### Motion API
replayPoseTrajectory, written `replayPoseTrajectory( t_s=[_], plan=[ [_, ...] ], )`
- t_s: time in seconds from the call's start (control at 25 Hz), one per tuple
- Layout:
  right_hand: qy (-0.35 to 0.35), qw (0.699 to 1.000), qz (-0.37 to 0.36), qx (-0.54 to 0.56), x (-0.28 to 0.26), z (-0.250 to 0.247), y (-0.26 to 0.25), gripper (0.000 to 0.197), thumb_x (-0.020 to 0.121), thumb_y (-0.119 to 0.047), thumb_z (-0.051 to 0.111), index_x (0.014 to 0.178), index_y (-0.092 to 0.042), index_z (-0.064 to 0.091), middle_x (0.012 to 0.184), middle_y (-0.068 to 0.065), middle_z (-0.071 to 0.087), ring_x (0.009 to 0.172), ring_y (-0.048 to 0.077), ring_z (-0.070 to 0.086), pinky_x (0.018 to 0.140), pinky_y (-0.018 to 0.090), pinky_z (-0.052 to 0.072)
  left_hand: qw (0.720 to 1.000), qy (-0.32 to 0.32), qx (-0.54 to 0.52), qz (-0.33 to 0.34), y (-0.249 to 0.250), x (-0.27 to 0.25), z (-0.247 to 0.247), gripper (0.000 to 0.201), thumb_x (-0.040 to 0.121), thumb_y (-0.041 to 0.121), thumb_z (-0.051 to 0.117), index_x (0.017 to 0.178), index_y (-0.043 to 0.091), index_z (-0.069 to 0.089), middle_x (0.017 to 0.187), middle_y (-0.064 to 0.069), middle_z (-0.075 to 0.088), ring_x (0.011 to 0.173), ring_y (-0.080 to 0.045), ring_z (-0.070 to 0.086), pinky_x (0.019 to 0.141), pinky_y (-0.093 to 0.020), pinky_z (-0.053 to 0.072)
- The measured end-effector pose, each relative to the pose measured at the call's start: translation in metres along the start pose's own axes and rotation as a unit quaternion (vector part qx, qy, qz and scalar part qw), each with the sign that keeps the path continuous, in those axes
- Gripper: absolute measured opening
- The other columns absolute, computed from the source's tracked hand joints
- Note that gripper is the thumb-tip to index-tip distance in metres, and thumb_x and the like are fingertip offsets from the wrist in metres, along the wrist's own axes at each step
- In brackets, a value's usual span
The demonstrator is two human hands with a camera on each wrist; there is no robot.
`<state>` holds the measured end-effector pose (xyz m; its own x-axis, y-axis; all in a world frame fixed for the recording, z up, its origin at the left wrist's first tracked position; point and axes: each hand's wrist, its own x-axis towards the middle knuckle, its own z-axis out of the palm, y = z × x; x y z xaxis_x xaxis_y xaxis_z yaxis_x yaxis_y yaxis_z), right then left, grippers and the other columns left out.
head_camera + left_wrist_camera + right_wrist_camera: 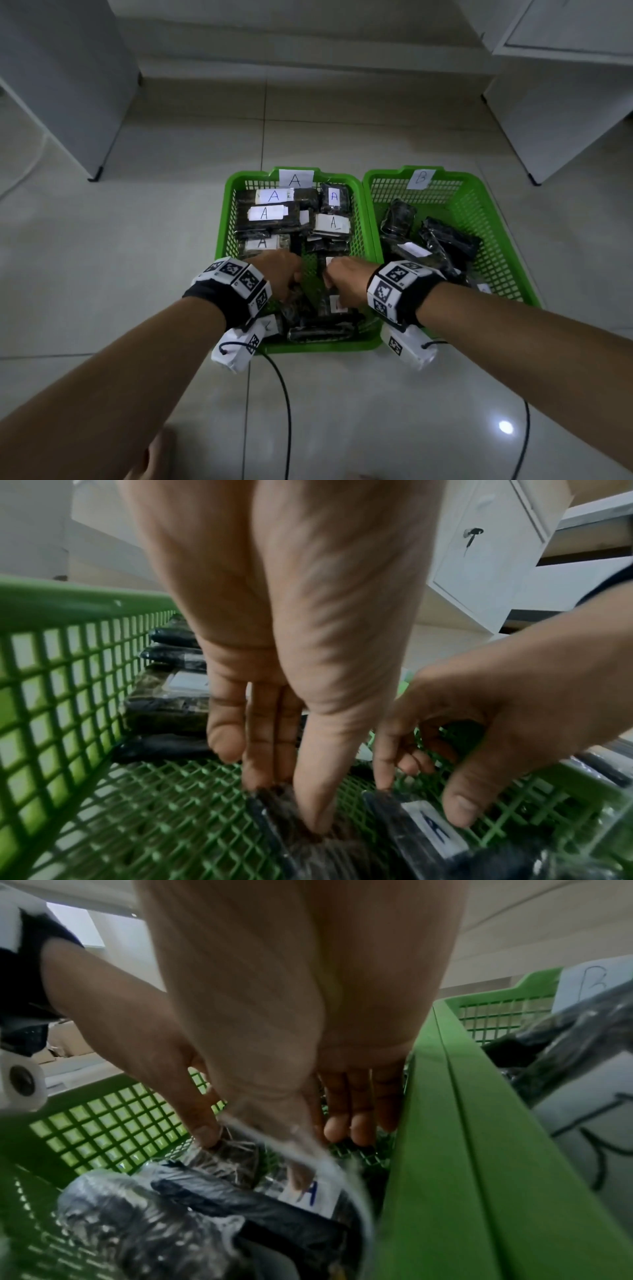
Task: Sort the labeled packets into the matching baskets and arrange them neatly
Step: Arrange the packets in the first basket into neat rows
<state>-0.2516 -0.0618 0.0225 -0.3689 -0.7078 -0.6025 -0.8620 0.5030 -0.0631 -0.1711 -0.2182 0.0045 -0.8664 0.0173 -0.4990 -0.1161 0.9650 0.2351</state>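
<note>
Both hands work low in the near half of the green plastic mesh basket tagged A (228, 219). The left hand (279, 274) pinches the end of a dark plastic-wrapped packet (329, 850) between thumb and fingertips. The right hand (346, 281), just beside it, pinches a second dark packet with a white A label (318, 1199). Both packets run lengthwise toward the person, under the hands. The tidy labelled rows (274, 212) lie beyond, so I judge the packets go forward. The green basket tagged B (479, 219) sits touching on the right.
</note>
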Motion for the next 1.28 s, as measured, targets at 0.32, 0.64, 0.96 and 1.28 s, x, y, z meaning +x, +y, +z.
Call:
replayPoseTrajectory(
  t_s=[0.32, 0.64, 0.96, 1.28],
  plan=[
    [0.119, 0.969, 0.007, 0.215, -0.008, -0.014, 0.016, 0.023, 0.092, -0.005, 0.061, 0.109, -0.019, 0.056, 0.098, -0.001, 0.06, 0.083, 0.02, 0.06, 0.065, 0.03, 0.049, 0.994, -0.041, -0.097, -0.022, -0.006, -0.014, -0.013, 0.026, 0.088, 0.031, 0.069, 0.109, 0.016, 0.063, 0.102, 0.0, 0.064, 0.092, -0.023, 0.066, 0.076, -0.03, 0.052],
    [0.156, 0.974, 0.021, 0.16, 0.012, -0.031, 0.023, 0.045, 0.089, -0.033, 0.07, 0.12, -0.016, 0.041, 0.117, 0.003, 0.05, 0.094, 0.017, 0.055, 0.078, 0.035, 0.052, 0.956, 0.026, -0.283, -0.075, -0.032, -0.025, -0.027, 0.008, 0.091, 0.01, 0.065, 0.099, 0.009, 0.063, 0.096, -0.011, 0.071, 0.072, -0.024, 0.073, 0.068, -0.037, 0.062],
    [0.101, 0.989, 0.0, -0.106, 0.014, -0.015, 0.005, 0.04, 0.083, -0.022, 0.077, 0.115, -0.007, 0.058, 0.119, 0.012, 0.049, 0.102, 0.024, 0.052, 0.081, 0.035, 0.048, 0.91, 0.066, -0.402, -0.081, -0.044, -0.034, -0.023, 0.011, 0.089, 0.014, 0.072, 0.095, 0.008, 0.066, 0.086, -0.007, 0.077, 0.066, -0.025, 0.073, 0.072, -0.042, 0.061],
    [0.129, 0.98, 0.004, -0.151, 0.006, -0.032, -0.008, 0.022, 0.087, -0.009, 0.072, 0.109, -0.01, 0.065, 0.109, 0.008, 0.064, 0.112, 0.027, 0.053, 0.097, 0.04, 0.043, 0.855, 0.07, -0.507, -0.086, -0.052, -0.036, -0.03, 0.019, 0.082, -0.002, 0.073, 0.098, 0.001, 0.065, 0.089, -0.014, 0.076, 0.077, -0.028, 0.075, 0.066, -0.031, 0.062]
  ],
)
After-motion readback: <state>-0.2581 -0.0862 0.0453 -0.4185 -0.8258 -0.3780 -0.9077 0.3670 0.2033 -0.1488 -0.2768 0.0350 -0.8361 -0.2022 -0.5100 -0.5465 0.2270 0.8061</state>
